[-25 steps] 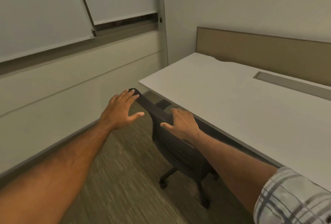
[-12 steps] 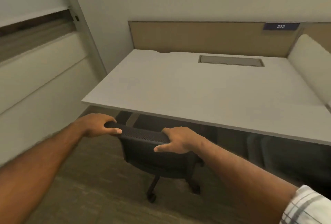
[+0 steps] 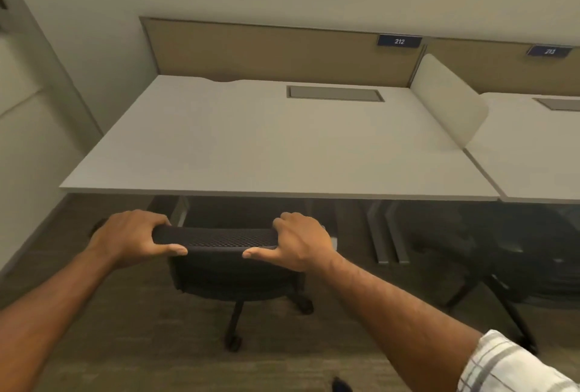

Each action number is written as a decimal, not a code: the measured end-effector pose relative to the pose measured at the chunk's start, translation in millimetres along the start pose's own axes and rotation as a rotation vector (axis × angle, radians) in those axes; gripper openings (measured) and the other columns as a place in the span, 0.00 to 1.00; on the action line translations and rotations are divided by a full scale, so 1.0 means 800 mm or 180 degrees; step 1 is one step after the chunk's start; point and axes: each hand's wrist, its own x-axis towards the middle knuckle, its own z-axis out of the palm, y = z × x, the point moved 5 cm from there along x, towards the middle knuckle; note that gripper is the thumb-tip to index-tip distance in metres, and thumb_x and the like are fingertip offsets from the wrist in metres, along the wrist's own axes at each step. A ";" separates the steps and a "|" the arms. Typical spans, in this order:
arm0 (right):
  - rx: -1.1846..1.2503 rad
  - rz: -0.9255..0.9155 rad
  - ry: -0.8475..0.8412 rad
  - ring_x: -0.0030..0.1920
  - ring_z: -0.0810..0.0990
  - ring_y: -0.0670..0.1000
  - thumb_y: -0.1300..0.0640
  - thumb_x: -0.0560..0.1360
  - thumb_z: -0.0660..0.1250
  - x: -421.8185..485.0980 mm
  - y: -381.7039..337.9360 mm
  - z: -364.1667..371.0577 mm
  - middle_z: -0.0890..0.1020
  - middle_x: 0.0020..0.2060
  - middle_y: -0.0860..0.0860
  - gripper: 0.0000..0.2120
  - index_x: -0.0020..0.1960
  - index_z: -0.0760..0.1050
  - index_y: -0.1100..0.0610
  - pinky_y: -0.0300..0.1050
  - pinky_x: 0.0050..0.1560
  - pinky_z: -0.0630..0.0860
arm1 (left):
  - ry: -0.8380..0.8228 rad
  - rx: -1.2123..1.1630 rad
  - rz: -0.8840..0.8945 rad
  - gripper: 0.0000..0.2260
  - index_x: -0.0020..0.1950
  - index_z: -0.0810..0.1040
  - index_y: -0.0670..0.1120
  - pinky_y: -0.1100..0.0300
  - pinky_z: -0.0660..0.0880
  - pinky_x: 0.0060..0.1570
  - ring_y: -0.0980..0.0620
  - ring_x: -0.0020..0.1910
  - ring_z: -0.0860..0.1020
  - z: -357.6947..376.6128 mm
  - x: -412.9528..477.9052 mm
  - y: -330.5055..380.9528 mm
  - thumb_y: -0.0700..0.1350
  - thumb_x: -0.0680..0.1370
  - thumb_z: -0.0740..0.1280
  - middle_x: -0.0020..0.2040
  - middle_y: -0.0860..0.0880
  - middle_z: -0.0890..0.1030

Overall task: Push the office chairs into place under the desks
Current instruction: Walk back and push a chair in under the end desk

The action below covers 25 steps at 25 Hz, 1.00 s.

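A black mesh-backed office chair [image 3: 219, 239] stands on castors in front of the white desk [image 3: 251, 147] marked 212, its backrest just short of the desk's front edge. My left hand [image 3: 131, 236] grips the left end of the backrest's top rail. My right hand [image 3: 301, 241] grips the right end, thumb under the rail. The seat is mostly hidden below the backrest. A second dark chair [image 3: 514, 260] sits under the neighbouring desk [image 3: 533, 153] on the right.
A tan partition [image 3: 276, 49] runs behind both desks, and a white divider panel [image 3: 448, 103] separates them. Grey desk legs [image 3: 389, 231] stand to the right of the chair. A wall [image 3: 28, 147] closes off the left side. The floor is carpeted.
The view has swung to face the desk squarely. Both hands went from resting on the backrest to gripping its top rail, and the chair has turned to face the desk.
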 end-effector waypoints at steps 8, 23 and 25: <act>0.0218 0.0341 -0.0175 0.35 0.77 0.50 0.17 0.65 0.61 -0.025 0.051 -0.010 0.78 0.35 0.51 0.41 0.38 0.74 0.58 0.43 0.31 0.66 | 0.0050 0.0004 0.0012 0.36 0.40 0.80 0.60 0.59 0.69 0.31 0.62 0.33 0.77 0.010 0.021 0.043 0.88 0.59 0.53 0.32 0.60 0.80; -0.0015 0.0472 -0.0108 0.45 0.74 0.48 0.13 0.62 0.44 -0.032 0.120 -0.022 0.76 0.45 0.48 0.45 0.47 0.71 0.52 0.48 0.47 0.75 | -0.0269 -0.0081 0.0153 0.37 0.47 0.78 0.61 0.57 0.72 0.39 0.63 0.40 0.78 0.002 0.079 0.106 0.88 0.58 0.53 0.41 0.62 0.81; -0.0039 0.0485 -0.0209 0.51 0.76 0.51 0.13 0.60 0.38 -0.027 0.117 -0.019 0.78 0.51 0.50 0.51 0.53 0.74 0.53 0.52 0.54 0.75 | -0.0321 -0.0099 0.0185 0.37 0.49 0.78 0.63 0.59 0.71 0.38 0.64 0.40 0.78 -0.002 0.090 0.106 0.87 0.58 0.52 0.41 0.63 0.81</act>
